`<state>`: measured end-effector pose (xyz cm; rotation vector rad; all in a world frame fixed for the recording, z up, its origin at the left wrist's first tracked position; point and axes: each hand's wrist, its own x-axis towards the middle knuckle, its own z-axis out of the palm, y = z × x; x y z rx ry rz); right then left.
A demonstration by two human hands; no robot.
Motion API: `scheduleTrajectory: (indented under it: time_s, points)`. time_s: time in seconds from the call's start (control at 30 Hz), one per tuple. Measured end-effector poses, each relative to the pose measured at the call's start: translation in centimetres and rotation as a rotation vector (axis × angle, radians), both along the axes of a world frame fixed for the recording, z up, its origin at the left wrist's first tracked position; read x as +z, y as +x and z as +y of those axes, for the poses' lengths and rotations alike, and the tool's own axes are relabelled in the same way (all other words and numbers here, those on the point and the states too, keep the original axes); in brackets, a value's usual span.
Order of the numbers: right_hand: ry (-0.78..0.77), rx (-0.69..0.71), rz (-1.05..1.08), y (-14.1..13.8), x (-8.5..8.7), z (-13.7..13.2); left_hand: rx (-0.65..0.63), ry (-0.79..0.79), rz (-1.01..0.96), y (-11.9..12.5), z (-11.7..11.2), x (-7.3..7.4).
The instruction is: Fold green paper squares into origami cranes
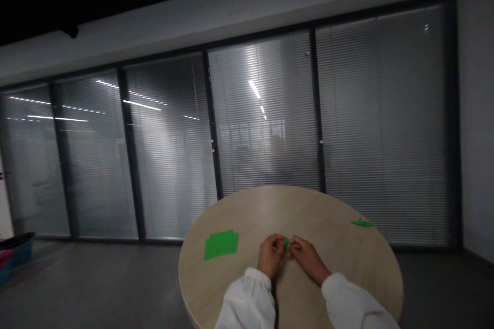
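Green paper piece (286,247), a small one, is pinched between both hands near the middle of the round table (285,298), straight toward twelve o'clock from the person's white sleeves (247,300). The left hand (270,255) has its thumb and forefinger closed on the paper from the nine o'clock side; the right hand (307,256) grips it from three, fingers curled. In this dim light its folds seem narrow, though I can't be sure of its form. Toward ten o'clock on the tabletop lie overlapping green sheets (221,244), flat and apart from the hands; near the rim at two rests a thin, pointed green shape (363,223). Beyond, across twelve o'clock, runs a dark-framed glass partition (266,159) with pale slatted blinds.
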<state>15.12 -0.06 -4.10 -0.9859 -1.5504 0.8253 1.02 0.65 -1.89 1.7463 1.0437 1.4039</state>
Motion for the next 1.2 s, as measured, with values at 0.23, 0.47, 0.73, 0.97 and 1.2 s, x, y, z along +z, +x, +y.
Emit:
scheduleTrajectory:
  time_s: [0.23, 0.47, 0.73, 0.97, 1.2]
  points:
    - [0.044, -0.024, -0.090, 0.0, 0.3, -0.3, -0.026, 0.025, 0.015, -0.2, 0.4, -0.5]
    - [0.131, -0.138, -0.200, -0.1, 0.6, -0.3, -0.003, 0.084, 0.122, -0.7, 0.4, -0.3]
    - [0.160, -0.148, -0.161, 0.3, 0.3, 0.3, -0.023, 0.076, 0.049, -0.5, 0.2, 0.1]
    - [0.122, -0.182, -0.135, 0.5, 0.0, 0.8, -0.020, 0.054, 0.034, -0.5, 0.0, 0.3]
    - [0.185, -0.246, -0.104, 0.6, 0.1, 1.0, -0.001, 0.043, 0.048, -0.4, 0.0, 0.4]
